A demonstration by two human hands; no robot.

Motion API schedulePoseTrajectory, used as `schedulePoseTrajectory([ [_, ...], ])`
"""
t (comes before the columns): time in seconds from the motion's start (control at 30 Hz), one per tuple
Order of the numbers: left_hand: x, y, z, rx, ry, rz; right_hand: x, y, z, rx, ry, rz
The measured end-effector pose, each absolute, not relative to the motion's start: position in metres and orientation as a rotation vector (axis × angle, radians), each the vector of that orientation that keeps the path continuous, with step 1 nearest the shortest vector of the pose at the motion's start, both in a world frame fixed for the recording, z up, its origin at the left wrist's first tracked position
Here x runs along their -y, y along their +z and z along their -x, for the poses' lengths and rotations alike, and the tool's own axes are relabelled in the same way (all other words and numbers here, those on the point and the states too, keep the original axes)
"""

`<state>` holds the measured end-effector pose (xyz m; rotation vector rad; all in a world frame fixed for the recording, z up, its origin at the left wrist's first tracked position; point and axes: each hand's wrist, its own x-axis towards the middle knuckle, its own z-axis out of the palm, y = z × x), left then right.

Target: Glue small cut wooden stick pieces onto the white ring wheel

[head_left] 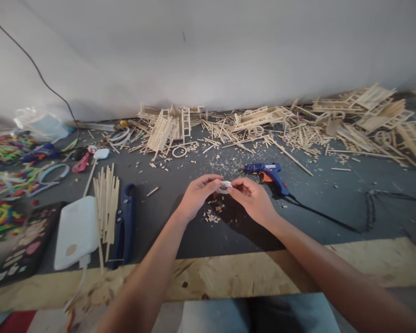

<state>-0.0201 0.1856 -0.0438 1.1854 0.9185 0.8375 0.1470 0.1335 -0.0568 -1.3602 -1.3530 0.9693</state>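
Note:
My left hand (198,194) and my right hand (251,198) meet over the dark grey work surface (201,231), and both pinch a small pale wooden ring (224,186) between their fingertips. Below the hands lies a scatter of tiny cut wood bits (213,213). A blue and orange glue gun (267,175) rests just right of my right hand, its black cord (319,213) running off to the right.
Blue cutters (124,226), a bundle of thin wooden sticks (106,203) and a white power bank (75,232) lie at the left. Coloured sticks (3,185) heap at the far left. Stick-built frames and scraps (263,125) pile along the wall. A plywood edge (229,273) runs nearest me.

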Motion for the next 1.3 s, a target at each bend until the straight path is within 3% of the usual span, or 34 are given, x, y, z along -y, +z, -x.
schedulePoseTrajectory([
  [0.7,-0.188,-0.048,0.023,-0.891,0.895,-1.142,-0.136,-0.062,-0.150,1.386,0.911,1.390],
  [1.3,-0.199,-0.046,0.029,-0.876,1.110,-0.763,-0.137,-0.058,-0.151,1.273,0.972,1.413],
])
